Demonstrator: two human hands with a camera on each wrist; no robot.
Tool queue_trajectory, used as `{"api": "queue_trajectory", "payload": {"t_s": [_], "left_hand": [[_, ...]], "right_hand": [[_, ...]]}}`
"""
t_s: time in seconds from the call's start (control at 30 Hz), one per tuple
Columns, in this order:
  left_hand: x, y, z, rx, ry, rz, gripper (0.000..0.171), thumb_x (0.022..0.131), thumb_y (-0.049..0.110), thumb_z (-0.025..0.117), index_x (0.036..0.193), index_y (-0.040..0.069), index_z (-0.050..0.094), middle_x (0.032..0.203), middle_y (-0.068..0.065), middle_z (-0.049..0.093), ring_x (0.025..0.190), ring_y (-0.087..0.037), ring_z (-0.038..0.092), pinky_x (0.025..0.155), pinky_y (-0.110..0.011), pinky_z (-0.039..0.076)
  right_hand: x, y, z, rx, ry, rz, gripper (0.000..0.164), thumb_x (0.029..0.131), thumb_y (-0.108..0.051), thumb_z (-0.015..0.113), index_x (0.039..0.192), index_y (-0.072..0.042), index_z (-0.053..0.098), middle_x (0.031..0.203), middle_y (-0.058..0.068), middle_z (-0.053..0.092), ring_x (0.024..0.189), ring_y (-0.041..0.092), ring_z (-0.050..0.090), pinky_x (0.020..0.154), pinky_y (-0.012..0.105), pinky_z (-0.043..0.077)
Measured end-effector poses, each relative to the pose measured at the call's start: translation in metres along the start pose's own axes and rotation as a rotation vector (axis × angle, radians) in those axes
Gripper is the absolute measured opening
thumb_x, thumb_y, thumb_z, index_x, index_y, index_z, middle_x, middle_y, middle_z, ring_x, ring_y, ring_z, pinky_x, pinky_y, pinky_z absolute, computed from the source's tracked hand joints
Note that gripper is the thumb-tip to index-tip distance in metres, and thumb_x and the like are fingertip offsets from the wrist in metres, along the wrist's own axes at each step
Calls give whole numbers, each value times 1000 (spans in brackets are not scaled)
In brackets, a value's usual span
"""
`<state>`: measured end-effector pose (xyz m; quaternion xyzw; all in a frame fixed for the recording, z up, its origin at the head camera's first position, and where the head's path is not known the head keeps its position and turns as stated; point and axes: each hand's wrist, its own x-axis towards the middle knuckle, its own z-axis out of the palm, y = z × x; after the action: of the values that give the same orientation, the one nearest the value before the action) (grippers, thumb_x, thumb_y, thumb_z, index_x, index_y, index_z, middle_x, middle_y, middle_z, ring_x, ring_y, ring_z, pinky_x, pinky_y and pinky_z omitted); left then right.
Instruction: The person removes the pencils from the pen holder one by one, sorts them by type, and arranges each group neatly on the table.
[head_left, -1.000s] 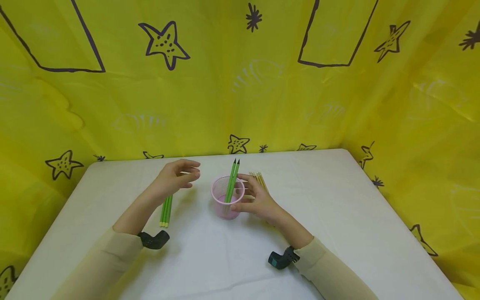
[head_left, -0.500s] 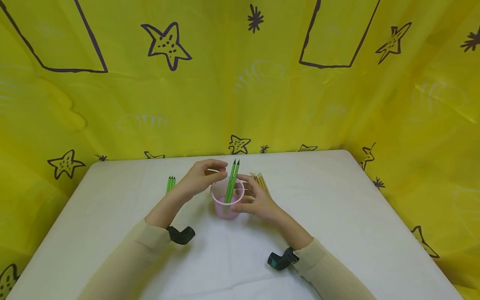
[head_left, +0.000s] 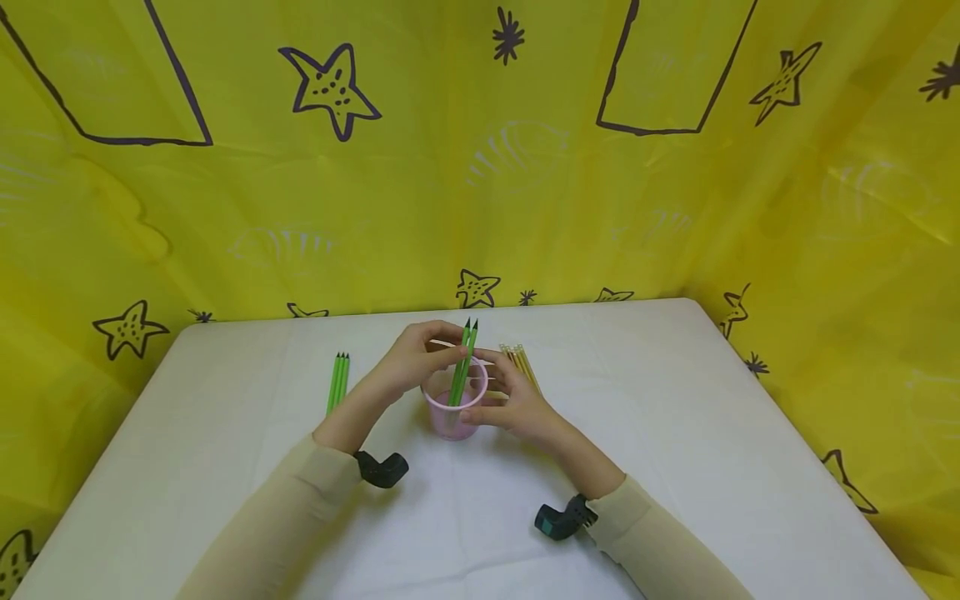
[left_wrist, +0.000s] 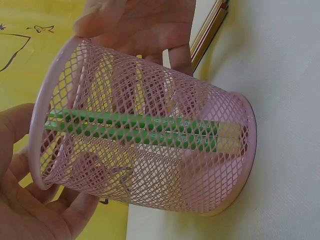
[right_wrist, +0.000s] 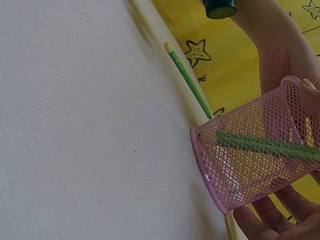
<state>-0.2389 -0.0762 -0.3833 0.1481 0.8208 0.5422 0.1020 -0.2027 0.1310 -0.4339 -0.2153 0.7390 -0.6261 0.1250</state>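
Observation:
A pink mesh pencil cup stands upright on the table, and two green pencils lean inside it, dark tips up. My right hand grips the cup at its right side, thumb at the front of the rim and fingers behind. Over the rim, my left hand pinches the upper part of the pencils, its thumb in front of them. Through the mesh in the left wrist view, the pencils' pale lower ends reach the cup's bottom.
More green pencils lie to the left, partly behind the left forearm. Several gold-coloured pencils lie behind the right hand. The white-covered table backs onto a yellow patterned curtain.
My left hand has moved right from above the green pencils on the table to the pencils in the cup, whose tips have shifted slightly left. The right hand keeps its place.

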Motion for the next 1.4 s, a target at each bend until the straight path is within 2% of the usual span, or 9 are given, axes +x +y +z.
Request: {"api": "queue_trajectory", "payload": {"t_s": [0.3, 0.53, 1.0, 1.4], "left_hand": [[-2, -1, -2, -17, 51, -12, 31, 95, 21, 68, 121, 4, 65, 122, -11, 66, 112, -32, 65, 95, -43, 57], [-8, 0, -8, -23, 75, -18, 29, 96, 21, 68, 121, 7, 65, 122, -9, 67, 109, -28, 67, 92, -40, 58], [-16, 3, -17, -70, 114, 30, 24, 96, 17, 67, 116, 4, 66, 116, -13, 68, 103, -27, 67, 92, -41, 57], [-22, 4, -24, -209, 128, 62, 29, 97, 14, 66, 120, -2, 61, 121, -21, 63, 106, -29, 68, 90, -38, 59]], "right_hand": [[0, 0, 0, 4, -2, 9, 84, 79, -11, 84, 148, -26, 38, 145, 10, 50, 131, 34, 51, 105, 47, 49], [0, -1, 0, 7, -2, 20, 84, 79, -12, 85, 148, -24, 38, 146, 11, 49, 133, 34, 50, 106, 46, 49], [0, -1, 1, 5, -5, 2, 85, 80, -12, 84, 149, -22, 36, 147, 15, 49, 133, 37, 50, 105, 47, 49], [1, -1, 1, 23, -4, -8, 86, 79, -6, 84, 150, -18, 37, 145, 18, 49, 131, 39, 50, 105, 47, 50]]}}
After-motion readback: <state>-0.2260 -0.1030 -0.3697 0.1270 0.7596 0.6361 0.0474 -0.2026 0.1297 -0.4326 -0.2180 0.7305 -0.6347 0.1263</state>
